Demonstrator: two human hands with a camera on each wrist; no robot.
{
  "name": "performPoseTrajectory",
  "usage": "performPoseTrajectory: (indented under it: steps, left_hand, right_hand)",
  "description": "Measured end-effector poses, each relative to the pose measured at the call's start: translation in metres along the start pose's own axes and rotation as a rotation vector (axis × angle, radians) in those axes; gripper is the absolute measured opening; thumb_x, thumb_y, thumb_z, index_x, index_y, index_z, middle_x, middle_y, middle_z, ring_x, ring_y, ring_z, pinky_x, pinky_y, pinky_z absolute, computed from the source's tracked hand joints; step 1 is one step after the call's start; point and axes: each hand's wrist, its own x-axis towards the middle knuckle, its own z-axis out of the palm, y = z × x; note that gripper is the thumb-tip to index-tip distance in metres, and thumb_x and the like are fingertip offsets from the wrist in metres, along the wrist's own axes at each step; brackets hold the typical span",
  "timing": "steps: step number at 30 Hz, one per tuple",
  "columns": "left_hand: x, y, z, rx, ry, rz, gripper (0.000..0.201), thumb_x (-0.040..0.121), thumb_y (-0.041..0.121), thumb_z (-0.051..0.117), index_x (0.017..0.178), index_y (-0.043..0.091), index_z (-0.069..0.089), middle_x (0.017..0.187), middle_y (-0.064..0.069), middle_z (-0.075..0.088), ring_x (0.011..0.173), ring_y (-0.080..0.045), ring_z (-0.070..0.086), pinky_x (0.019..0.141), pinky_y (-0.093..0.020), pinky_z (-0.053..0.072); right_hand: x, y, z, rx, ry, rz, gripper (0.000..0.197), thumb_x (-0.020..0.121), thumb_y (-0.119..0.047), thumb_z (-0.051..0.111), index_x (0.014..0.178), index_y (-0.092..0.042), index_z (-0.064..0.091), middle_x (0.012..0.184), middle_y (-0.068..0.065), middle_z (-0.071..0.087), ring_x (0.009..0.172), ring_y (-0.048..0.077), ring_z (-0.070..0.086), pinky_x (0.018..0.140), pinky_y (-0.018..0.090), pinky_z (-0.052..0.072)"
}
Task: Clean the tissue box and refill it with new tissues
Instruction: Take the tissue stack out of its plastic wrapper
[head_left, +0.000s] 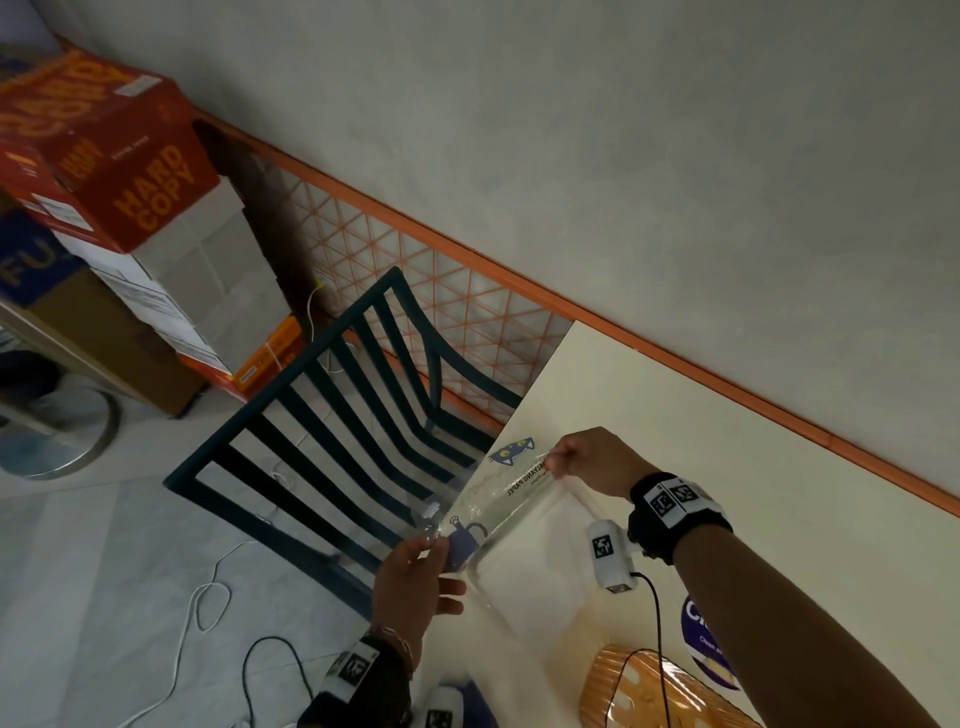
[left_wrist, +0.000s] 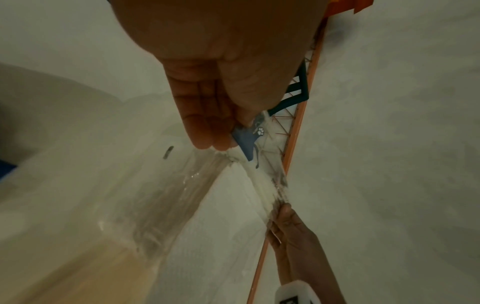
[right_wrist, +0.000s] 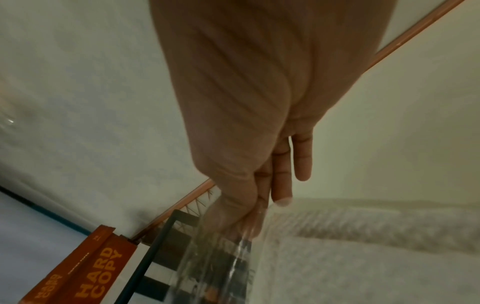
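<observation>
We hold the clear plastic wrapper of the new white tissue pack (head_left: 498, 499) stretched just above the cream surface (head_left: 727, 441), its mouth pulled taut so the stack inside can come free. Our left hand (head_left: 415, 577) pinches the blue cat-printed corner; our right hand (head_left: 587, 460) pinches the opposite edge, each grip clamped on film. The orange slatted tissue box (head_left: 639, 691) waits nearby, within reach for refilling. A dark green slatted chair (head_left: 332, 415) stands beside the surface.
</observation>
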Motion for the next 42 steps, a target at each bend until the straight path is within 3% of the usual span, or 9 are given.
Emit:
performPoseTrajectory:
  steps: [8, 12, 15, 21, 25, 29, 34, 38, 42]
  left_hand:
    - [0.022, -0.005, 0.007, -0.008, -0.019, -0.319, 0.017, 0.096, 0.015, 0.066, 0.092, 0.000, 0.073, 0.062, -0.008, 0.065, 0.046, -0.014, 0.056, 0.052, -0.031, 0.058]
    - [0.024, -0.005, 0.004, 0.047, -0.036, -0.404, 0.017, 0.091, 0.016, 0.071, 0.082, 0.002, 0.073, 0.056, -0.006, 0.063, 0.045, -0.013, 0.055, 0.049, -0.027, 0.056]
    - [0.021, -0.008, 0.003, 0.110, -0.048, -0.356, 0.019, 0.086, 0.020, 0.077, 0.098, 0.006, 0.070, 0.078, -0.007, 0.067, 0.062, -0.017, 0.063, 0.057, -0.031, 0.060]
    - [0.021, -0.004, 0.003, 0.656, -0.066, 0.346, 0.039, 0.090, 0.054, 0.064, 0.125, 0.037, 0.062, 0.129, 0.010, 0.059, 0.109, -0.006, 0.057, 0.093, -0.029, 0.050]
    - [0.020, -0.004, 0.017, 0.658, -0.463, 0.194, 0.104, 0.063, 0.085, 0.066, 0.151, 0.041, 0.033, 0.140, 0.019, 0.045, 0.132, -0.012, 0.049, 0.110, -0.036, 0.045]
    - [0.020, -0.013, 0.016, 0.709, -0.473, 0.167, 0.127, 0.042, 0.083, 0.081, 0.153, 0.045, 0.031, 0.146, 0.017, 0.047, 0.133, -0.011, 0.050, 0.112, -0.039, 0.045]
    - [0.012, -0.010, 0.018, 0.714, -0.438, 0.211, 0.099, 0.068, 0.081, 0.067, 0.152, 0.037, 0.038, 0.151, 0.009, 0.049, 0.135, -0.014, 0.050, 0.116, -0.038, 0.039]
    - [0.010, 0.001, 0.016, 0.720, -0.467, 0.209, 0.078, 0.077, 0.075, 0.063, 0.145, 0.039, 0.050, 0.140, 0.015, 0.058, 0.128, -0.010, 0.055, 0.114, -0.038, 0.041]
    - [0.011, -0.001, 0.013, 0.782, -0.449, 0.228, 0.072, 0.078, 0.077, 0.060, 0.137, 0.036, 0.058, 0.131, 0.012, 0.066, 0.122, -0.009, 0.059, 0.112, -0.040, 0.045]
  right_hand:
    - [0.005, -0.004, 0.006, -0.099, -0.065, 0.225, 0.036, 0.087, -0.048, 0.070, 0.065, -0.020, 0.073, 0.076, -0.003, 0.073, 0.076, 0.014, 0.066, 0.070, 0.025, 0.049]
    - [0.012, -0.009, 0.010, -0.175, -0.025, 0.318, 0.035, 0.073, -0.044, 0.077, 0.087, -0.012, 0.078, 0.089, 0.001, 0.076, 0.090, 0.019, 0.070, 0.079, 0.030, 0.056]
    - [0.005, -0.019, 0.007, -0.318, -0.064, 0.303, 0.042, 0.078, -0.041, 0.073, 0.110, -0.014, 0.075, 0.115, 0.003, 0.069, 0.113, 0.024, 0.064, 0.094, 0.033, 0.053]
    - [-0.014, -0.019, 0.001, -0.250, 0.017, 0.107, 0.028, 0.096, -0.042, 0.058, 0.120, -0.030, 0.070, 0.134, -0.004, 0.064, 0.123, 0.018, 0.058, 0.100, 0.026, 0.042]
    - [-0.028, -0.032, 0.002, -0.312, -0.228, 0.153, 0.067, 0.096, -0.071, 0.033, 0.121, -0.022, 0.071, 0.131, 0.005, 0.065, 0.121, 0.026, 0.057, 0.104, 0.038, 0.040]
    - [-0.038, -0.035, -0.003, -0.258, -0.157, 0.192, 0.077, 0.097, -0.071, 0.020, 0.112, -0.016, 0.072, 0.126, 0.010, 0.067, 0.115, 0.030, 0.059, 0.103, 0.042, 0.042]
    - [-0.074, -0.015, -0.013, -0.082, 0.061, 0.344, 0.078, 0.096, -0.073, 0.022, 0.110, -0.010, 0.065, 0.122, 0.015, 0.066, 0.116, 0.033, 0.060, 0.100, 0.041, 0.044]
    - [-0.114, 0.006, 0.007, 0.147, -0.044, 0.603, 0.079, 0.085, -0.085, 0.024, 0.077, -0.012, 0.054, 0.066, 0.003, 0.060, 0.071, 0.025, 0.073, 0.072, 0.033, 0.049]
    - [-0.125, 0.020, 0.041, 0.628, 0.086, 0.587, 0.080, 0.085, -0.070, 0.055, 0.129, -0.003, 0.058, 0.100, 0.007, 0.074, 0.091, 0.025, 0.076, 0.092, 0.042, 0.058]
